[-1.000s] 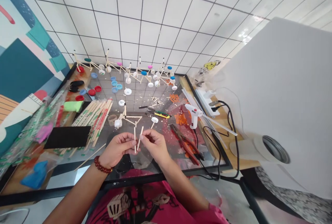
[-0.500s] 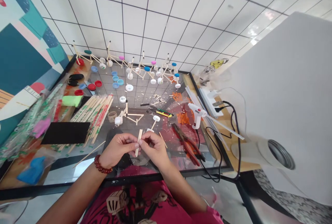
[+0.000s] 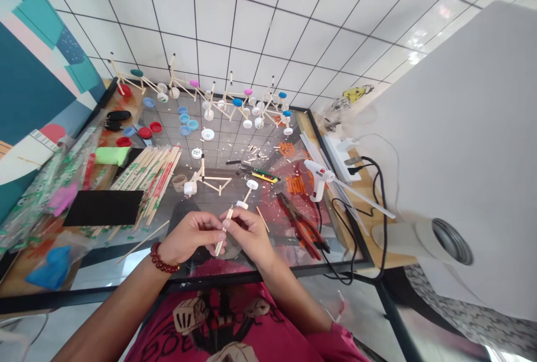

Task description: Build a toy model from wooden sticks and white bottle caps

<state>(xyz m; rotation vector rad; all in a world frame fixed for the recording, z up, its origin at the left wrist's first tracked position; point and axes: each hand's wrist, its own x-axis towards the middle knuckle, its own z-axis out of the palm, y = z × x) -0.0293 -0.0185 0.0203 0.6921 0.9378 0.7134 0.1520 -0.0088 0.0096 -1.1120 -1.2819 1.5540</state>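
Note:
Short pale wooden sticks (image 3: 219,246), side by side in a small bundle, are pinched between both hands near the table's front edge. My left hand (image 3: 195,234) grips them from the left, thumb on top. From the right, my right hand (image 3: 246,233) pinches the same sticks with thumb and fingers. Just beyond stands a stick with white caps at its ends (image 3: 247,194). A stick frame with a white cap wheel (image 3: 208,182) sits further left. One loose stick (image 3: 262,219) lies right of my right hand, and a longer stick (image 3: 143,241) lies to the left.
Chopsticks (image 3: 153,174) lie on the left beside a black sheet (image 3: 104,207). To the right are pliers (image 3: 302,226), a white glue gun (image 3: 319,178) with its cord, and a utility knife (image 3: 262,175). Several stick-and-cap models (image 3: 237,103) line the back edge. A power strip (image 3: 339,158) sits at right.
The bundle of sticks has tilted further, its upper end leaning right, and my right fingers have shifted on it. The camera view has moved slightly.

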